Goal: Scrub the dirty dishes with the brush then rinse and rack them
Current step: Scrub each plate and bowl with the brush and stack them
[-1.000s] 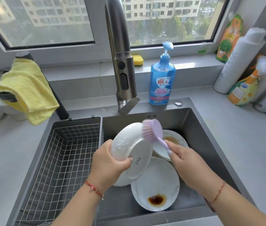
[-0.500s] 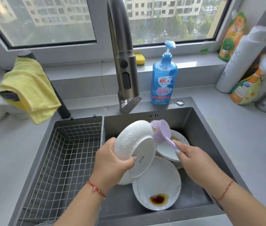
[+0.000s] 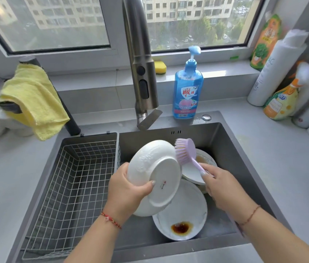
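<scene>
My left hand [image 3: 129, 188] grips a white plate [image 3: 155, 173] by its rim, tilted over the sink with its underside facing me. My right hand [image 3: 223, 188] holds the handle of a lilac dish brush [image 3: 185, 150]; the bristles touch the plate's upper right edge. Under the held plate, a second white plate [image 3: 184, 211] with a brown sauce stain lies in the sink [image 3: 231, 154]. Behind the brush, a further dirty dish [image 3: 197, 168] is partly hidden. The wire rack basket [image 3: 70, 186] fills the sink's left part.
The faucet [image 3: 142, 76] hangs over the sink's back edge. A blue soap bottle [image 3: 187, 92] stands behind the sink, with a yellow sponge [image 3: 160, 67] on the sill. A yellow cloth [image 3: 32, 99] hangs at left. Several bottles [image 3: 282, 88] crowd the right counter.
The brush head has shifted right and slightly up along the plate's upper edge. My left hand keeps the plate tilted in much the same place.
</scene>
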